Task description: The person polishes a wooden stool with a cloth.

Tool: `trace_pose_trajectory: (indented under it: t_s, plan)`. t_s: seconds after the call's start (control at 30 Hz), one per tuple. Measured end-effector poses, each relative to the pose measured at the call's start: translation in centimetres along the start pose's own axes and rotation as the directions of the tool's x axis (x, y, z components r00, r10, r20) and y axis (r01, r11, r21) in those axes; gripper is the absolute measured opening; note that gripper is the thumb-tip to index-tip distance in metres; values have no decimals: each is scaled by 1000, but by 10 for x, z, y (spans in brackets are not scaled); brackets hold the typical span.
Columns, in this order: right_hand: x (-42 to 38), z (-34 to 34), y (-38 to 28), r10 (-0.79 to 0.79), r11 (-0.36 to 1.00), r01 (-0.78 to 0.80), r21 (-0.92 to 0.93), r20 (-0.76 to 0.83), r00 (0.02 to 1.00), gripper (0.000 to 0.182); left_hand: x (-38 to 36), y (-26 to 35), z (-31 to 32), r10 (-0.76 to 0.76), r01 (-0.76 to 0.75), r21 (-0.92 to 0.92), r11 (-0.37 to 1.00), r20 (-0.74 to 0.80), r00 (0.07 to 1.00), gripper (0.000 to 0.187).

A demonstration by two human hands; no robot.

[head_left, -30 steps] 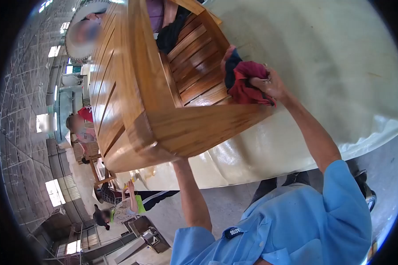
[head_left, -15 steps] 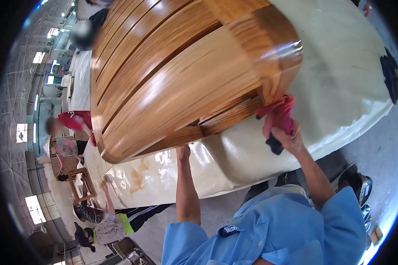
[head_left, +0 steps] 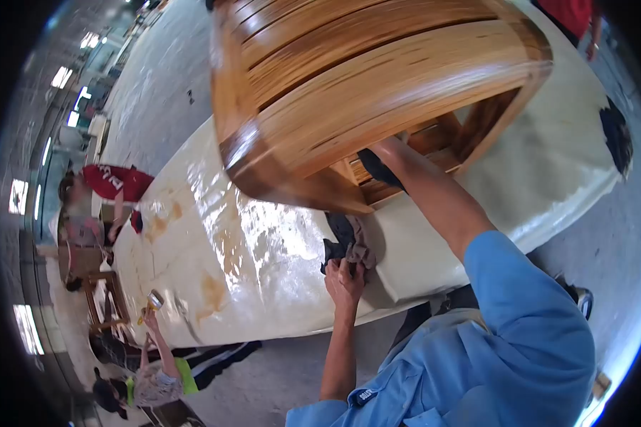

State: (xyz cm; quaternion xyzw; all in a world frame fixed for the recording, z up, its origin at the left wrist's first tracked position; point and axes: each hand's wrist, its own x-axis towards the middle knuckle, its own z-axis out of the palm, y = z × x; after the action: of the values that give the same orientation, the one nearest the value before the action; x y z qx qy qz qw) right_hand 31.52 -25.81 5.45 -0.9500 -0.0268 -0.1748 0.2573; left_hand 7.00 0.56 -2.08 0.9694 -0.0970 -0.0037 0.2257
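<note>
A dark rag (head_left: pixel 347 242) is gripped by the closed left hand (head_left: pixel 344 279) on the glossy cream table (head_left: pixel 214 249), just below the slatted wooden chair (head_left: pixel 363 85). The right hand is hidden under the chair; its grip cannot be determined.

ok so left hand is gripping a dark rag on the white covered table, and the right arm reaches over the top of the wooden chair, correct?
Not quite. In the head view the right arm reaches in under the wooden chair, between its frame parts, not over its top; the right hand itself is hidden there. The rest holds: the left hand grips a dark rag on the white covered table.
</note>
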Motion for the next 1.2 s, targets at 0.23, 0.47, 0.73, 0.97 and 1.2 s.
trace_pose_trajectory:
  t_s: [0.23, 0.47, 0.73, 0.97, 1.2]
  plan:
    - [-12, 2, -20, -369, 907, 255, 335, 339, 866, 32, -3, 9, -12, 73, -70, 43, 997, -55, 996, 51]
    - [-101, -115, -55, -107, 901, -98, 423, 435, 894, 62, 24, 2, 7, 82, -85, -229, 970, -23, 996, 49]
    - [-241, -191, 5, 505, 64, -326, 943, 251, 826, 39, 121, 51, -85, -172, 92, -951, -295, 148, 974, 28]
    - [-168, -206, 92, 532, 111, -108, 988, 33, 846, 54, 169, 84, -132, -66, -246, -923, 296, -277, 959, 40]
    - [-106, -244, 67, 589, 269, 29, 963, -188, 786, 54, 171, 126, -185, -34, -327, -930, 170, -337, 941, 48]
